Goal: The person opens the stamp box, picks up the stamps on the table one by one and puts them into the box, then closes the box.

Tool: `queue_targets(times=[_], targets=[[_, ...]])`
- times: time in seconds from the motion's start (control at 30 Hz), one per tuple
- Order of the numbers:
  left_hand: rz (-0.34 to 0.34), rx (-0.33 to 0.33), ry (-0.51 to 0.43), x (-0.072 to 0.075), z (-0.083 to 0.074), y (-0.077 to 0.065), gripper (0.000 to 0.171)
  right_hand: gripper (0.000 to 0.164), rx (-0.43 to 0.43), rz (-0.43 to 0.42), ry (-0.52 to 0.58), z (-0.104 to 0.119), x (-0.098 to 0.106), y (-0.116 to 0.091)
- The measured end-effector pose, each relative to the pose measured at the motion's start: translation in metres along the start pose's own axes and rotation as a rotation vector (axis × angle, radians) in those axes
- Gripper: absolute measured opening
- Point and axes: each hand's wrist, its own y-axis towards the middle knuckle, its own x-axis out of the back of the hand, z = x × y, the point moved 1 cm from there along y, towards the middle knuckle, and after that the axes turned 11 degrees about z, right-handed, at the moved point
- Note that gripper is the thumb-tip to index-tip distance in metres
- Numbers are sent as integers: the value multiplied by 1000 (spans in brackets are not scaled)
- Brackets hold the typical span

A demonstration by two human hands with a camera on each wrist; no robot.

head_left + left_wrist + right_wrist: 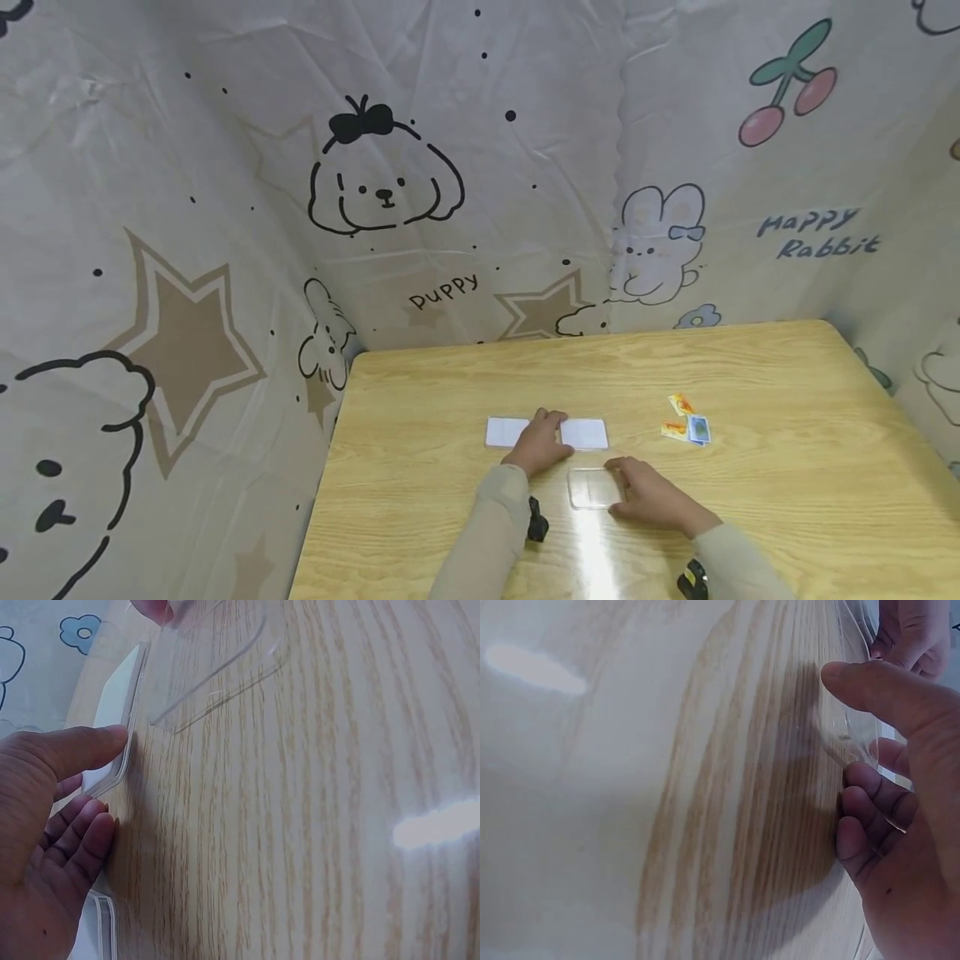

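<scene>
Two flat white boxes lie in a row on the table, the left one [506, 432] and the right one [585, 433]. My left hand [542, 443] reaches over the gap between them. Its thumb and index finger grip the left end of the right white box [112, 701], while the other fingers curl near the tabletop. Closer to me is a clear, shallow plastic cover [592, 488] with rounded corners. My right hand [648, 496] holds it by its right end, thumb on the near edge and a finger at the far edge. The cover's clear wall [840, 739] shows between them.
Several small picture cards lie to the right, orange ones [680, 405] beside blue ones [698, 428]. The wooden table [420, 517] meets a printed cloth [540, 250] at its back and sides. Light glares off the tabletop in front of the cover.
</scene>
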Motion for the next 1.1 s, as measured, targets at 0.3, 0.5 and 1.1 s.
queue_targets(times=[0.3, 0.5, 1.1], targets=[[0, 6, -14, 0, 2, 1, 59, 65, 19, -27, -50, 1, -5, -2], [2, 13, -15, -1, 2, 1, 59, 66, -2, -20, -43, 3, -5, -4], [-9, -78, -311, 2, 8, -8, 47, 46, 20, -59, 65, 1, 1, -4]])
